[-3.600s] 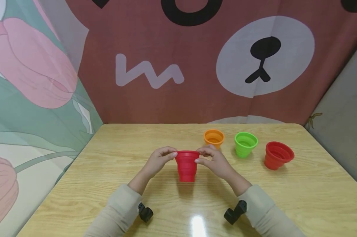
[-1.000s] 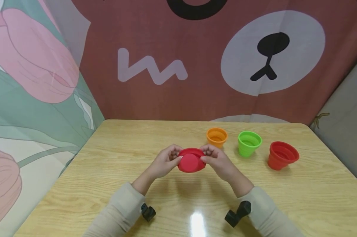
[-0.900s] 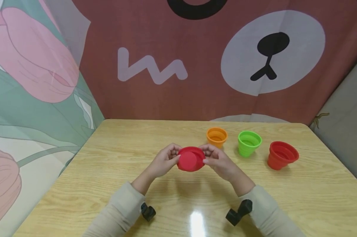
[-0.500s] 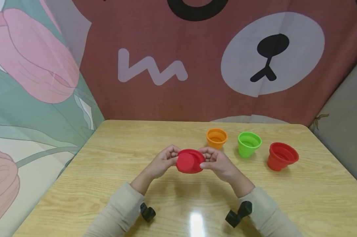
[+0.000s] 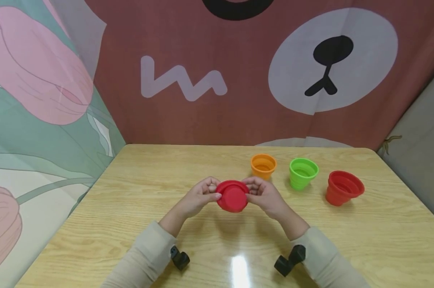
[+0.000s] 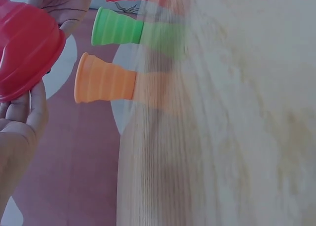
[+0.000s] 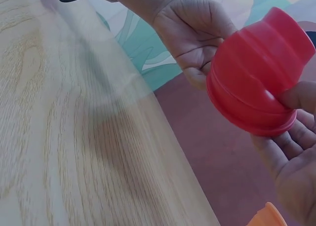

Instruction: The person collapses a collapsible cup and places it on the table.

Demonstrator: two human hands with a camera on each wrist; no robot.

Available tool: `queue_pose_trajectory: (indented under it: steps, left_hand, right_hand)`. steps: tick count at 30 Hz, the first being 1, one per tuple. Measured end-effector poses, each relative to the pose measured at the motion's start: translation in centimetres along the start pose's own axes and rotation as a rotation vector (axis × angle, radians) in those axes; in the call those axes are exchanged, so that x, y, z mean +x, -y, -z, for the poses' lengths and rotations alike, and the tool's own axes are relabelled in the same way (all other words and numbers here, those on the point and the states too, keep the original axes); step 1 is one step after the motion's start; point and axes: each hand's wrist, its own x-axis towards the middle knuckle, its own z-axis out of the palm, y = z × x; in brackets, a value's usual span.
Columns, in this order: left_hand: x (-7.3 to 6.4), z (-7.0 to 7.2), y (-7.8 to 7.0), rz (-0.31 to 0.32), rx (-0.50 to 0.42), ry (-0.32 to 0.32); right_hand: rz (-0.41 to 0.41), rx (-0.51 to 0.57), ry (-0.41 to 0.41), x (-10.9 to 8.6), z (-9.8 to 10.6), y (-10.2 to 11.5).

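Observation:
A red collapsible cup (image 5: 235,199) is held above the table between both hands, its round base facing the head camera. My left hand (image 5: 197,199) pinches its left side, thumb on the wall and fingers behind the rim. On the other side my right hand (image 5: 268,199) grips it the same way. In the right wrist view the cup (image 7: 254,73) looks bent, with a dent beside the right thumb and the base skewed from the rim. The left wrist view shows only part of the cup (image 6: 27,48), cut by the frame edge.
An orange cup (image 5: 263,166), a green cup (image 5: 303,173) and another red cup (image 5: 343,187) stand in a row at the back right of the wooden table (image 5: 130,208). A bear-printed cloth (image 5: 188,124) hangs behind the table's far edge.
Earlier the cup hung base down at full height between the hands; its base has since turned toward the head camera. Over the last half second the base has shifted from left to right.

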Motion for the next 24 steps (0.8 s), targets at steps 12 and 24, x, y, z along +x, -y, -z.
queue_pose_trajectory:
  steps: [12,24]
  left_hand:
    - [0.13,0.22,-0.17,-0.011,0.014,-0.04]
    - [0.47,0.49,0.02,0.124,-0.024,0.065]
  right_hand:
    - [-0.01,-0.196,-0.057,0.07,-0.05,0.55]
    - [-0.04,-0.131,0.035,0.19,-0.44,0.38]
